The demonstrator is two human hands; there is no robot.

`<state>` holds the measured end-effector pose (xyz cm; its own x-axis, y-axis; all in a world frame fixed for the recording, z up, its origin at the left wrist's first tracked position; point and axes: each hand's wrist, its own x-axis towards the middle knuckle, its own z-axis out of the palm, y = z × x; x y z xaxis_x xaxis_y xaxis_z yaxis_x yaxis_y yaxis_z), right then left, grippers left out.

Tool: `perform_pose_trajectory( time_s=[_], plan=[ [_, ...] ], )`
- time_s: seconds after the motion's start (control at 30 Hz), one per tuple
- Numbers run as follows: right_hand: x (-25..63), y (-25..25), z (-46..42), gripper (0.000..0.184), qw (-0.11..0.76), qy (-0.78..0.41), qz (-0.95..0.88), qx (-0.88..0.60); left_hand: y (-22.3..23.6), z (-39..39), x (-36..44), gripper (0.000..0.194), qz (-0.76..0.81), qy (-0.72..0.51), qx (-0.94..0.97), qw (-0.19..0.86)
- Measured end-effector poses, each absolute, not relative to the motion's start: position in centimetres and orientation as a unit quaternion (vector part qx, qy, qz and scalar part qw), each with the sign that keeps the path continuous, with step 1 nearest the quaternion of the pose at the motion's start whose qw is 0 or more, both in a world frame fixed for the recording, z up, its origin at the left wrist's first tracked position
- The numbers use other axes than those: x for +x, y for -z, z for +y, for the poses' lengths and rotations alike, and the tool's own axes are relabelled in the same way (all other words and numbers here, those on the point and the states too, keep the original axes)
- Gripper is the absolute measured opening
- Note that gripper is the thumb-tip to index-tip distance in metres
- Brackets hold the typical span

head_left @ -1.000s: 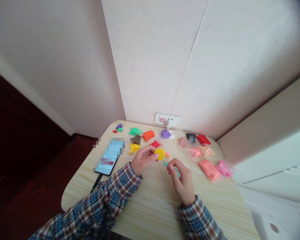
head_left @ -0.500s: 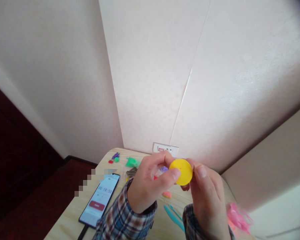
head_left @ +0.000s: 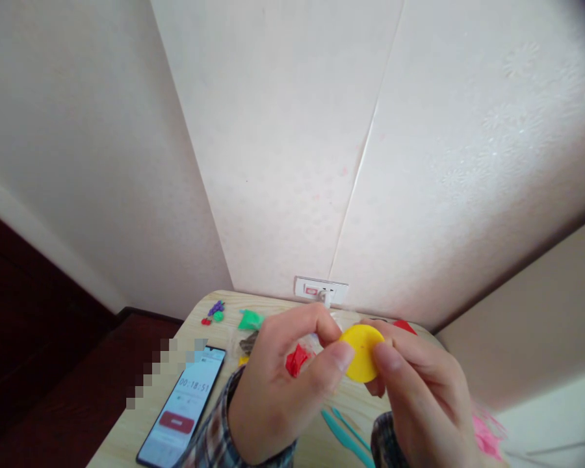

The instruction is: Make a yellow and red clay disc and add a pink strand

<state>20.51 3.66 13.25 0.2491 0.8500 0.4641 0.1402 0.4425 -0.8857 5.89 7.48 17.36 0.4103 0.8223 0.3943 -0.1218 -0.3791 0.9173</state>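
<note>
Above the pale wood-grain tabletop (head_left: 316,448), between the two hands, a flat, round, yellow disc of what looks like soft modelling clay (head_left: 365,365) is held up clear of the surface. The left hand (head_left: 273,403) grasps its left edge between thumb and fingers; the right hand (head_left: 429,396) grasps the right edge the same way, its thumb on the rim. Neither is clenched into a fist.

Handling so thin a piece seems to call for light, even pressure from both sides: pads rather than nails, thumbs kept near the rim, the disc turned a little at a time so the outline comes out regular. A hard squeeze or an outward pull would likely dent the edge or stretch the round into an oval.

The disc's broad face points toward the wearer, with a small mark near its middle. Being round, it shows no clear long axis; its edges face left and right into the grips.

On the near side below, two slender turquoise plastic tools (head_left: 346,440) lie untouched, their length running from far left to near right. Left of the hands lies a phone with a lit screen (head_left: 180,396); a crinkled red packet (head_left: 296,361) shows beyond the left thumb.
</note>
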Motion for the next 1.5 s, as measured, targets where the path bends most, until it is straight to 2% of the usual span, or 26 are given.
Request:
perform_pose_trajectory(
  time_s=[0.27, 0.5, 0.77, 1.0, 1.27, 1.5],
  plan=[
    [19.7, -14.9, 3.5, 0.024, 0.643, -0.258, -0.551, -0.465, -18.3, 7.4, 5.8, 0.025, 0.272, -0.478, 0.665, 0.506],
    [19.1, -16.2, 3.6, 0.034, 0.641, -0.328, -0.574, -0.389, -18.0, 7.5, 6.0, 0.031, 0.243, -0.471, 0.667, 0.524],
    [19.3, -16.5, 3.2, 0.038, 0.619, -0.348, -0.595, -0.376, -17.7, 7.5, 5.9, 0.031, 0.228, -0.455, 0.637, 0.579],
    [19.1, -16.4, 3.3, 0.037, 0.630, -0.337, -0.579, -0.393, -18.0, 7.4, 5.7, 0.034, 0.234, -0.427, 0.671, 0.559],
    [19.0, -16.7, 3.3, 0.043, 0.637, -0.312, -0.576, -0.406, -18.3, 7.4, 5.4, 0.029, 0.220, -0.393, 0.701, 0.552],
    [18.6, -17.3, 3.0, 0.041, 0.648, -0.317, -0.559, -0.410, -18.9, 7.4, 5.3, 0.027, 0.230, -0.359, 0.706, 0.565]
  ],
)
